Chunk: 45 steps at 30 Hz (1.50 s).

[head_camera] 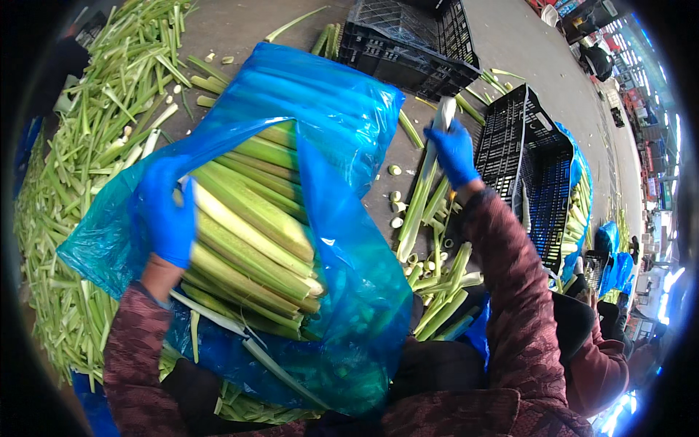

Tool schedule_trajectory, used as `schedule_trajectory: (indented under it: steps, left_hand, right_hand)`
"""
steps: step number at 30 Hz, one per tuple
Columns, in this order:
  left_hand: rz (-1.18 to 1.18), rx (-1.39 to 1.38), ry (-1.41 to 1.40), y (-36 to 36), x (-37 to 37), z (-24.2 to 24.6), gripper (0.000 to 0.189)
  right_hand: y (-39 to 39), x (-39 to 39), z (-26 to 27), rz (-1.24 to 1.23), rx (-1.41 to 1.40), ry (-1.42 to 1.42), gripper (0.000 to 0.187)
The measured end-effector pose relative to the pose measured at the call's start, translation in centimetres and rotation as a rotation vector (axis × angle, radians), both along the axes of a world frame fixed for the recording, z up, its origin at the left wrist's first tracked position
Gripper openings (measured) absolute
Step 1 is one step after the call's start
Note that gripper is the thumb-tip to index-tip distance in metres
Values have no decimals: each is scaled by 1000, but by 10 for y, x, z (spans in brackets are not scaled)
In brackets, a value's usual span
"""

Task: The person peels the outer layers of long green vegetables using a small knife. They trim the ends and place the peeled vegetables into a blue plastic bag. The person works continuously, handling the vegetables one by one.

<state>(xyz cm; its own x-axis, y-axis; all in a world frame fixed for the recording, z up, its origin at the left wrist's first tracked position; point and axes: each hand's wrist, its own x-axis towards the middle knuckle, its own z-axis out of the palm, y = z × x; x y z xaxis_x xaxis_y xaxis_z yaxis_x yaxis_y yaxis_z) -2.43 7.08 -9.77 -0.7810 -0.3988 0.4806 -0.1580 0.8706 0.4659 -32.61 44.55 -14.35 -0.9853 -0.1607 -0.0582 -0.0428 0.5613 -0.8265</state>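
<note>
A blue plastic bag point(349, 246) lies before me, its mouth spread around a packed bundle of green and pale vegetable stalks point(246, 229), perhaps water bamboo. My left hand point(166, 213), in a blue glove, is at the bundle's left end, against the bag's edge. It is blurred, and whether its fingers grip anything is unclear. Off to the right, my right hand point(452, 153), also blue-gloved, is closed around a long stalk point(423, 202). That stalk's white end points up, away from me; its green part runs down toward the floor. A loose pale strip point(284, 371) hangs over the bag's near side.
Trimmed leaves and stalks point(98, 109) are heaped along the left. Black plastic crates point(409, 60) stand ahead, and another black crate point(527, 175) at right. Cut stalk pieces point(445, 295) litter the floor point(508, 38). Another person's sleeve point(598, 371) shows at lower right.
</note>
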Motion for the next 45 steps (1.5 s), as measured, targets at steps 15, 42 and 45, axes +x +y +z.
schedule_trajectory:
  steps: [15, 42, 45]
  left_hand:
    - [-328, 268, -31, 141, -82, -70, 24]
    - [-445, 204, -109, 211, -76, -30, 11]
    - [-726, -41, 80, 287, -77, -43, 10]
  right_hand:
    - [-55, -190, 7, 308, 732, 494, 36]
    - [115, -140, -59, 393, 875, 458, 38]
    - [175, -153, -81, 440, 921, 605, 42]
